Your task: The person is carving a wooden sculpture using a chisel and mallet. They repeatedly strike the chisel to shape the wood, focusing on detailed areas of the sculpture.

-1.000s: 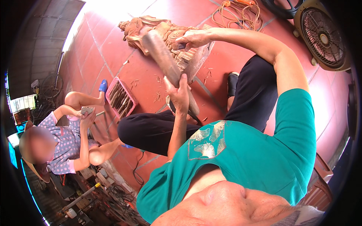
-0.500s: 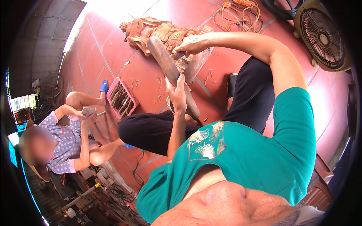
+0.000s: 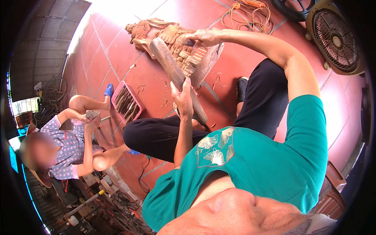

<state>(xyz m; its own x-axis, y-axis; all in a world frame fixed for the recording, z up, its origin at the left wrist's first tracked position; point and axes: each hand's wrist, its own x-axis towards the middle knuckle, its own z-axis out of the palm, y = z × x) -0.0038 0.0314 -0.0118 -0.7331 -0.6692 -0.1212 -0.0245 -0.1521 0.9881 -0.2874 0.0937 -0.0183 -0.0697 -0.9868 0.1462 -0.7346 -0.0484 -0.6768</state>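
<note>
A carved wooden figure (image 3: pixel 172 32) lies on the red tiled floor in front of me, with deep relief and a rough, uncut base block (image 3: pixel 209 62). My left hand (image 3: pixel 183 100) is closed around a long, thick wooden club-shaped mallet (image 3: pixel 168 60), whose broad end slants up over the near side of the carving. Above the figure, my right hand (image 3: pixel 205 38) grips a small dark tool (image 3: pixel 188 42); its kind cannot be made out. Its fingers are bent around the tool, close to the carved surface.
A pink basket (image 3: pixel 136 95) of wooden-handled tools stands to the left, beside a seated person (image 3: pixel 68 147) holding a phone (image 3: pixel 92 114). Wood chips (image 3: pixel 164 102) litter the floor. An orange cord (image 3: pixel 250 19), a black wheel (image 3: pixel 293 8) and a fan (image 3: pixel 335 41) are at the far right.
My right hand has moved up and slightly away with the dark tool, showing more carved detail near the base. The mallet's broad end has shifted slightly left.
</note>
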